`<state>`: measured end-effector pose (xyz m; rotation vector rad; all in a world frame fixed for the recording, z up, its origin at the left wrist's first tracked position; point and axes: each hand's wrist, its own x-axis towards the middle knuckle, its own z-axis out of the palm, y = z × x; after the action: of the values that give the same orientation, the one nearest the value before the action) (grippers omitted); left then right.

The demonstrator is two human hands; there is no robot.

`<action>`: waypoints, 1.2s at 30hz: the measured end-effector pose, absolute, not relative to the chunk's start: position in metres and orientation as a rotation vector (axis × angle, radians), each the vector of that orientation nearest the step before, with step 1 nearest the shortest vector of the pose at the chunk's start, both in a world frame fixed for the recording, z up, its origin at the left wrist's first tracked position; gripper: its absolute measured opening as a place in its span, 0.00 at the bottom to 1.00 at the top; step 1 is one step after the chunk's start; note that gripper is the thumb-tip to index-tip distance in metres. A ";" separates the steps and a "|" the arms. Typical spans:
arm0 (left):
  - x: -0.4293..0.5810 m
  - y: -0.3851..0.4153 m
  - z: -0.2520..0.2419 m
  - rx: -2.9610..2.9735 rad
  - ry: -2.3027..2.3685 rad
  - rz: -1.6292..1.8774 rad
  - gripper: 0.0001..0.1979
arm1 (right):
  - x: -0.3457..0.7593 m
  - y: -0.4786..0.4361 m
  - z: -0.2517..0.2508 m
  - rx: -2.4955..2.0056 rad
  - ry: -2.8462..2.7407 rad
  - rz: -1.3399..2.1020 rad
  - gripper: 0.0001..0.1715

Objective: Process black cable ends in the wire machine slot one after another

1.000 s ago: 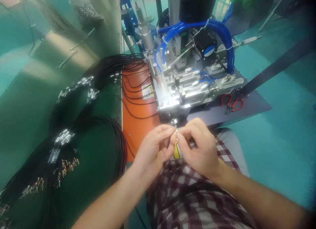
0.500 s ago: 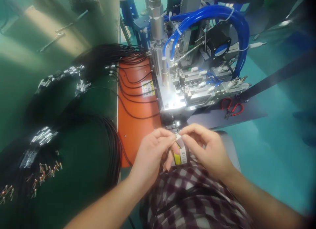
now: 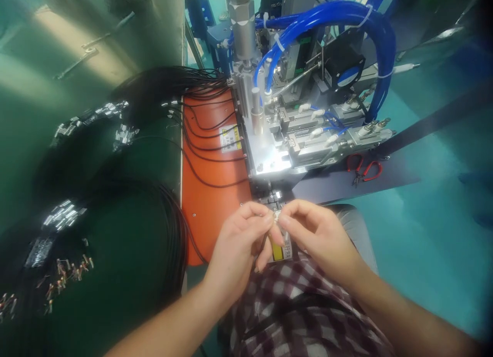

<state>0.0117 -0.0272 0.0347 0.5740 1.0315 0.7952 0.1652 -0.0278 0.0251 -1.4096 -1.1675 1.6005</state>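
My left hand [image 3: 239, 241] is closed in a pinch, thumb against forefinger, on the end of a thin black cable [image 3: 264, 240]. Most of that cable is hidden by the palm and fingers. My right hand [image 3: 321, 233] meets it from the other side, its thumb and forefinger pinched on a small whitish metal piece [image 3: 276, 216] at the cable's tip. The fingertips cover much of this piece, so its exact shape is unclear. Both hands are held just in front of the metal fixture [image 3: 269, 162], above my checked clothing.
Several black cables cross an orange plate [image 3: 215, 203] into the machine. Cable bundles [image 3: 169, 233] with metal ends lie on the green table [image 3: 127, 275] at left. Red-handled cutters [image 3: 364, 171] rest on a grey shelf at right. Blue air hoses [image 3: 327, 15] arch above.
My right fingertips have closed in over the small whitish piece, which shows less now. My left hand keeps its pinch. The view has shifted slightly.
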 end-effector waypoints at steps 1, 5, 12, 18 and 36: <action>0.012 -0.026 0.035 0.575 1.034 0.791 0.06 | 0.166 -0.027 0.025 -1.410 -1.203 1.575 0.10; 0.012 -0.025 0.036 0.598 1.027 0.772 0.07 | 0.171 -0.023 0.027 -1.386 -1.353 1.376 0.05; 0.012 -0.028 0.036 0.618 1.023 0.729 0.07 | 0.170 -0.020 0.030 -1.383 -1.447 1.299 0.08; 0.013 -0.026 0.035 0.612 1.033 0.745 0.07 | 0.167 -0.026 0.028 -1.406 -1.421 1.375 0.10; 0.014 -0.027 0.035 0.577 1.077 0.763 0.10 | 0.170 -0.032 0.024 -1.432 -1.383 1.359 0.05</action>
<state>0.0139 -0.0274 0.0352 0.5774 1.0771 0.7631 0.1698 -0.0324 0.0243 -1.4317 -1.3825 1.3591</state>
